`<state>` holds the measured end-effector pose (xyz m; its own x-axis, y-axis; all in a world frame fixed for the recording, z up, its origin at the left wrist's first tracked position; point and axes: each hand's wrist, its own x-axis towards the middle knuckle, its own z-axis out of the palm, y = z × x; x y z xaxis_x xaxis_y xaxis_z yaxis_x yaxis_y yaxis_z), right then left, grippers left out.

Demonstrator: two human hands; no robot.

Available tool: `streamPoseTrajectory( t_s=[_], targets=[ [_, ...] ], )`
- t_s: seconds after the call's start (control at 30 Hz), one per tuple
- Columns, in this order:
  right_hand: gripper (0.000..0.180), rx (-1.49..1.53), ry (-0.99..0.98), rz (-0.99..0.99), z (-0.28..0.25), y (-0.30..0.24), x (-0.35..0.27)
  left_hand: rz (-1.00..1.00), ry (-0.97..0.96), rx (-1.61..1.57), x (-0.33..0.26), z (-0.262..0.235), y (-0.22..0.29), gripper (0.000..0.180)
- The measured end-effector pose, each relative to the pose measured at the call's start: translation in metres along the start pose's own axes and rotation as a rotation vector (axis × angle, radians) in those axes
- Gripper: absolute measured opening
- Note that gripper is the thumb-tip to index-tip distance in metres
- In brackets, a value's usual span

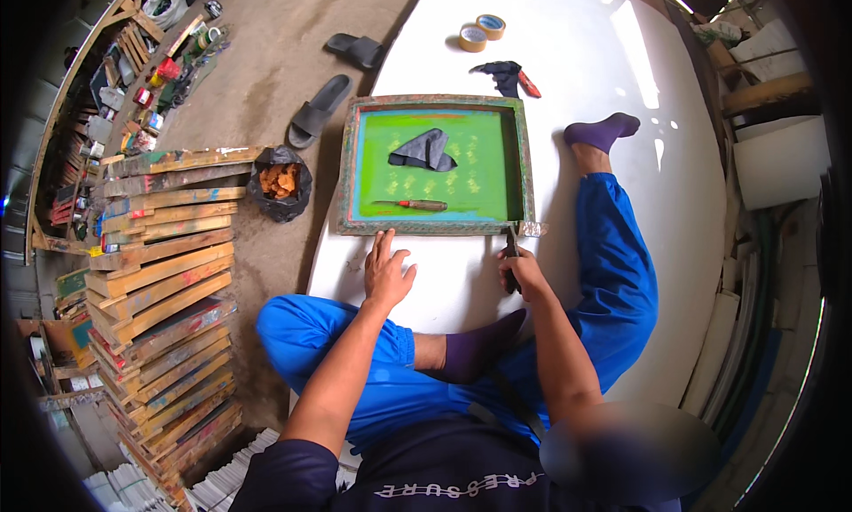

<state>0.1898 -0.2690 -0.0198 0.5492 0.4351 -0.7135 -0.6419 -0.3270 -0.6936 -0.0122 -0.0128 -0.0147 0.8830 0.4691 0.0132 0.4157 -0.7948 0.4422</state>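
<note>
1. Wooden screen frame with green mesh (435,103) lies flat on the big white bench (568,77), right in front of the person who sits on it.
2. From the head view, the left hand (387,270) rests flat on the bench, fingers spread apart, with its tips just at the near edge of the frame. It holds nothing.
3. The right hand (523,272) is closed tight around a thin dark tool (512,246). The tip of the tool meets the near right corner of the frame, where a bit of shiny tape sits.
4. To do this well, I think the left hand should press the frame so it cannot slide, and the tool should move slowly along the edge so it does not poke the green mesh.
5. Inside the frame lie a folded dark grey cloth (424,150) and a small red-handled tool (412,204). They sit apart from the corner, so they are not in the way.
6. Far up the bench are two rolls of tan tape (481,31) and a dark rag (502,74).
7. The person's leg in blue trousers (617,255) lies close beside the frame on the right and leaves little room there.
8. On the floor to the left are a stack of wooden frames (164,272), a black bag (280,184) and grey sandals (321,108).
</note>
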Motion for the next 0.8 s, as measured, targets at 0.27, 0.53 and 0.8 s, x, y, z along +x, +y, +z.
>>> streamPoseTrajectory(
  t_s=[0.27,0.53,0.8],
  targets=[
    [0.029,-0.199,-0.334,0.0,0.084,0.004,-0.033,0.079,0.135,-0.435,0.0,-0.017,0.009,0.025],
    [0.027,-0.195,-0.488,0.093,0.154,0.015,-0.053,-0.072,0.117,-0.44,-0.024,-0.033,0.001,0.015],
    [0.065,-0.335,-0.626,0.179,0.165,0.01,-0.059,-0.3,0.138,-0.546,-0.03,-0.035,-0.039,0.015]
  ],
)
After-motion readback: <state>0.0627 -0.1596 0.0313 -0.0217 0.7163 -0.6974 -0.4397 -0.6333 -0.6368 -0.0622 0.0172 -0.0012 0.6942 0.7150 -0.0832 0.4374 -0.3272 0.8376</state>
